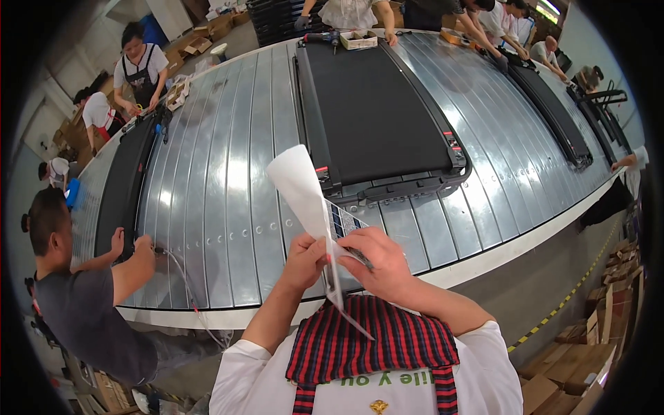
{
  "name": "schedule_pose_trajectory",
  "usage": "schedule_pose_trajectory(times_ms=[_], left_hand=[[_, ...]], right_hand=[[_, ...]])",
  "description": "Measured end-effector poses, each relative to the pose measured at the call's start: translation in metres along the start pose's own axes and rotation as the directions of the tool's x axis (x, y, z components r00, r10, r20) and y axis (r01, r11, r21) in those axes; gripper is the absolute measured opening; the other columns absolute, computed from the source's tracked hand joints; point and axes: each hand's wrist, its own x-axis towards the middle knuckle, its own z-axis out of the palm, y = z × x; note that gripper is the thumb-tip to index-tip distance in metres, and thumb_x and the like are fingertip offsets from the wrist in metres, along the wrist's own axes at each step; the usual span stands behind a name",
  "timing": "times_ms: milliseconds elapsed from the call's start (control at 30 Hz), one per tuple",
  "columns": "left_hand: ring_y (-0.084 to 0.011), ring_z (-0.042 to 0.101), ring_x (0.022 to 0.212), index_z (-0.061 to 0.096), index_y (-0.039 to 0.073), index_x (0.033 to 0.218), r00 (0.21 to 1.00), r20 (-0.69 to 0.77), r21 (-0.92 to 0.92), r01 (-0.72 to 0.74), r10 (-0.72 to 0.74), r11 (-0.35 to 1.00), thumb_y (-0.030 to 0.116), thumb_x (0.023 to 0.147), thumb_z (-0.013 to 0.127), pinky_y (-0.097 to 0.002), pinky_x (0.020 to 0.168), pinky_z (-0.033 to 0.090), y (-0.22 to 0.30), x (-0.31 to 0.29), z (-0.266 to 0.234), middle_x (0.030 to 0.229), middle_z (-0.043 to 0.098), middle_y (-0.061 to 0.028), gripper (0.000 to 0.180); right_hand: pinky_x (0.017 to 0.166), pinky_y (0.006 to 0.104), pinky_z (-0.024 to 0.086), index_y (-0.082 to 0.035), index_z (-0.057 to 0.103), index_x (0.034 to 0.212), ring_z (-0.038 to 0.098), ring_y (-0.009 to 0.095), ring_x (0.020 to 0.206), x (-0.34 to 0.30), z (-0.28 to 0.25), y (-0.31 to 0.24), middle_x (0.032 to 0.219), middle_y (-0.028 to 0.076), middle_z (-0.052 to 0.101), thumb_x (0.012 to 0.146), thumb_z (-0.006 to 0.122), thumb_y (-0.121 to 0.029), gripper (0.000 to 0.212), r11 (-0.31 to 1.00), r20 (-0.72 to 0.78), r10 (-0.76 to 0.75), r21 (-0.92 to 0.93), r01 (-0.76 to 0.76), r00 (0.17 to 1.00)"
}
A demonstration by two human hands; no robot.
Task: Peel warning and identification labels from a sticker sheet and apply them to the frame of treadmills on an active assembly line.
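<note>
Over my striped apron, a white sheet of printed labels (pixel 299 181) stands on edge between my hands, its far end curling up and to the left. Dark printed patches show on the side toward my right. My left hand (pixel 304 263) pinches the sheet from the left. My right hand (pixel 379 261) is closed at its printed side, thumb and fingers at the paper; whether a label is coming off there is hidden. Just beyond the sheet lies a black treadmill deck (pixel 377 104) on the metal slat conveyor (pixel 228 180), touched by neither hand.
Other treadmill decks lie left (pixel 131 166) and right (pixel 546 111). A co-worker (pixel 83 290) handles the left one beside a hose (pixel 183 277). A power drill (pixel 324 39) and small parts box (pixel 360 39) sit at the far edge. Flattened cardboard (pixel 574 353) is stacked at lower right.
</note>
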Motion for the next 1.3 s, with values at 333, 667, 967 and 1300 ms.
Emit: schedule_pose_trajectory(times_ms=[333, 667, 967, 1300], left_hand=[[-0.0184, 0.055, 0.093, 0.043, 0.003, 0.115, 0.934, -0.354, -0.143, -0.111, 0.053, 0.984, 0.023, 0.088, 0.047, -0.0315, 0.080, 0.045, 0.006, 0.024, 0.039, 0.103, 0.055, -0.0090, 0.034], [-0.0153, 0.056, 0.086, 0.046, 0.001, 0.111, 0.963, -0.252, -0.023, -0.104, 0.095, 0.994, 0.024, 0.087, 0.050, -0.0272, 0.073, 0.046, 0.019, 0.022, 0.003, 0.095, 0.057, -0.0060, 0.034], [-0.0176, 0.057, 0.085, 0.045, 0.001, 0.109, 0.941, -0.337, -0.108, -0.061, 0.021, 0.992, 0.027, 0.087, 0.050, -0.0289, 0.074, 0.048, 0.029, 0.021, -0.006, 0.097, 0.057, -0.0090, 0.034], [-0.0093, 0.054, 0.075, 0.057, -0.003, 0.097, 0.891, -0.446, 0.270, 0.041, 0.087, 0.962, 0.015, 0.087, 0.051, -0.0230, 0.067, 0.044, 0.044, 0.005, -0.025, 0.087, 0.060, -0.0043, 0.022]], right_hand=[[0.065, 0.0357, 0.047, -0.003, 0.053, 0.096, 0.055, 0.032, 0.077, 0.017, -0.010, 0.014, 0.088, 0.014, 0.055, 0.068, 0.059, -0.006, 0.029, 0.995, 0.008, 0.053, 0.090, -0.053, 0.999], [0.067, 0.0324, 0.047, -0.003, 0.054, 0.103, 0.056, 0.026, 0.081, 0.023, 0.014, 0.006, 0.093, 0.012, 0.055, 0.066, 0.061, -0.007, 0.038, 0.989, -0.011, -0.136, -0.068, 0.135, 0.991], [0.063, 0.0323, 0.048, -0.001, 0.050, 0.096, 0.057, 0.027, 0.076, 0.036, 0.042, 0.016, 0.088, 0.013, 0.054, 0.068, 0.059, -0.001, 0.029, 0.990, -0.092, -0.014, 0.138, 0.027, 0.996], [0.059, 0.0293, 0.049, 0.000, 0.056, 0.088, 0.060, 0.023, 0.068, 0.057, 0.053, 0.011, 0.077, 0.012, 0.058, 0.069, 0.062, 0.002, 0.021, 0.978, 0.066, 0.192, 0.074, -0.197, 0.979]])
